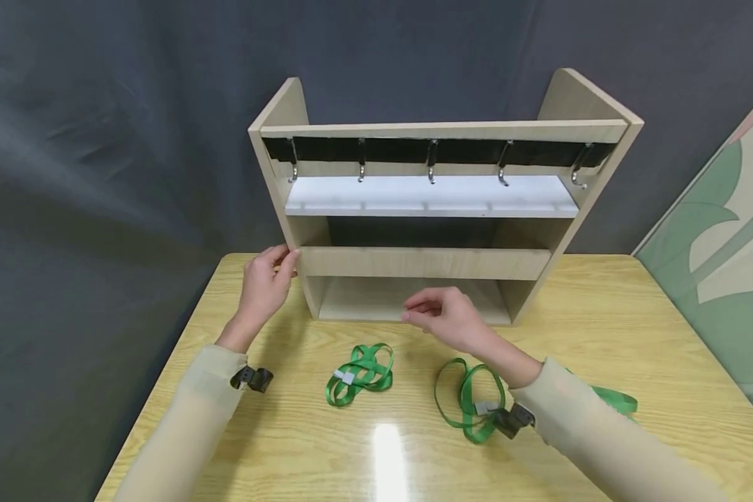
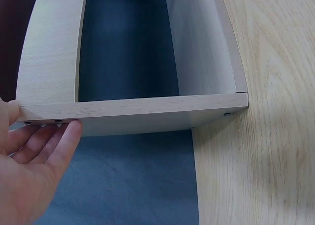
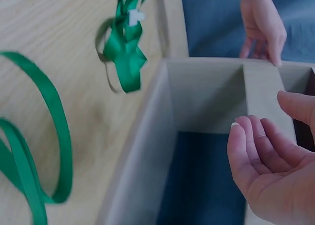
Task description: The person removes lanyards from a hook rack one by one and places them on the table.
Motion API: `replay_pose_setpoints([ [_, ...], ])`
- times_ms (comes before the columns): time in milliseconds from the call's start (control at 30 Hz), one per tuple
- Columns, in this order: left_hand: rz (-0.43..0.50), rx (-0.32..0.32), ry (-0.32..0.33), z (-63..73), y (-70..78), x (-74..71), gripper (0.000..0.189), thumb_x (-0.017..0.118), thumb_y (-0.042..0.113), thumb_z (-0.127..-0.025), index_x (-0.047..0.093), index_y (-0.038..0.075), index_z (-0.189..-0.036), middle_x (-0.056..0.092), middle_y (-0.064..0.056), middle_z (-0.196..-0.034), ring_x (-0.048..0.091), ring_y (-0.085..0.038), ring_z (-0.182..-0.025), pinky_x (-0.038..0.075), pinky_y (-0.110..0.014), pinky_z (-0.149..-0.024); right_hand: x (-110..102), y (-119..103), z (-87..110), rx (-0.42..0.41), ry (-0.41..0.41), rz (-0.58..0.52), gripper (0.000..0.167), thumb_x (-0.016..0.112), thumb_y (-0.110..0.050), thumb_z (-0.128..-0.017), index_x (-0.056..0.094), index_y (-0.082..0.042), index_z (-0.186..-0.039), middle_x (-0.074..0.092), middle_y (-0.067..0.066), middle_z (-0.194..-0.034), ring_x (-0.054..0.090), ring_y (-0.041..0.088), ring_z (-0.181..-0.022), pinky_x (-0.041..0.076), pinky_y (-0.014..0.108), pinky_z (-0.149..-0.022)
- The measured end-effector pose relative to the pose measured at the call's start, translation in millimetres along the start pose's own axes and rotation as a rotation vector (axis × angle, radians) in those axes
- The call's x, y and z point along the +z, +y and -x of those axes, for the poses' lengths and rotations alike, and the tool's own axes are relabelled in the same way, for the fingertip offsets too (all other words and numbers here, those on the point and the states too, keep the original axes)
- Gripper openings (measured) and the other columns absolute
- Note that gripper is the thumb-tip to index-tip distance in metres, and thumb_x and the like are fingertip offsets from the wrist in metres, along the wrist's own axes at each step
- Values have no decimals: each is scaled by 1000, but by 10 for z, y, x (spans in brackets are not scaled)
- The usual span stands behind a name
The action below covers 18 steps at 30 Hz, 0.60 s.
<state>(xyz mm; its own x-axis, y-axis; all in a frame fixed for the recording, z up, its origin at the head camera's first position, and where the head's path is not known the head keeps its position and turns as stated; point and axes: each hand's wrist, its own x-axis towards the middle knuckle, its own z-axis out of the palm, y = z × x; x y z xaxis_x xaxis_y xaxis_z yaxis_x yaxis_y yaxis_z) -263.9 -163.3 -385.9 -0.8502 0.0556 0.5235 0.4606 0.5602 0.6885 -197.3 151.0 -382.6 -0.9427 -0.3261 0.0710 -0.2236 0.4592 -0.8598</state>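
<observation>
A wooden shelf unit (image 1: pixel 423 263) with a row of metal hooks under its top board stands on the table. My left hand (image 1: pixel 268 279) grips the edge of its left side panel, level with the middle crossbar. In the left wrist view, the fingers (image 2: pixel 66 146) lie along the panel's outer face and the thumb is at the front edge. My right hand (image 1: pixel 445 317) hovers in front of the lower compartment, fingers loosely bent with nothing in them. Below the hands lie a bundled green ribbon lanyard (image 1: pixel 367 373) and a second green lanyard (image 1: pixel 467 411), partly overlapped by the right wrist strap.
Another green ribbon (image 1: pixel 615 399) shows beyond the right sleeve. The wooden table (image 1: pixel 314 453) ends on the left against a dark curtain (image 1: pixel 100 209), which also hangs behind the shelf. A panel with a leaf pattern (image 1: pixel 728 244) stands at the right.
</observation>
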Motion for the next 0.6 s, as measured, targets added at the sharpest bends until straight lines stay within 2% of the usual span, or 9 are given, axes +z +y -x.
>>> replay_pose_setpoints([
  [133, -9, -10, -7, 21, 3, -13, 34, 54, 23, -99, 64, -6, -115, 64, -18, -104, 65, -25, -91, 57, -25, -66, -171, -3, 72, -57, 28, 45, 21, 70, -22, -90, 71, -8, -105, 69, 0, -93, 64, 17, -82, 55, 32, -67],
  [300, -11, -17, -19, 30, 9, -15, 35, 54, 24, -100, 64, -5, -116, 64, -18, -106, 65, -25, -92, 56, -25, -67, -436, 28, 140, -127, 44, 185, 20, 69, -21, -90, 71, -7, -104, 69, 0, -93, 64, 15, -82, 55, 30, -69],
  [467, -13, -30, -25, 28, 8, -28, 34, 54, 24, -99, 65, -4, -116, 64, -16, -105, 65, -24, -91, 56, -25, -67, -717, 75, 193, -129, 43, 260, 21, 68, -23, -91, 71, -7, -104, 69, 1, -94, 64, 15, -85, 55, 30, -73],
  [600, -21, -21, -21, 33, -11, -25, 32, 56, 25, -98, 67, -2, -110, 66, -14, -98, 65, -22, -85, 57, -29, -64, -906, 121, 252, -129, 28, 303, 26, 68, -26, -91, 69, -5, -108, 69, 2, -98, 65, 17, -87, 55, 31, -73],
])
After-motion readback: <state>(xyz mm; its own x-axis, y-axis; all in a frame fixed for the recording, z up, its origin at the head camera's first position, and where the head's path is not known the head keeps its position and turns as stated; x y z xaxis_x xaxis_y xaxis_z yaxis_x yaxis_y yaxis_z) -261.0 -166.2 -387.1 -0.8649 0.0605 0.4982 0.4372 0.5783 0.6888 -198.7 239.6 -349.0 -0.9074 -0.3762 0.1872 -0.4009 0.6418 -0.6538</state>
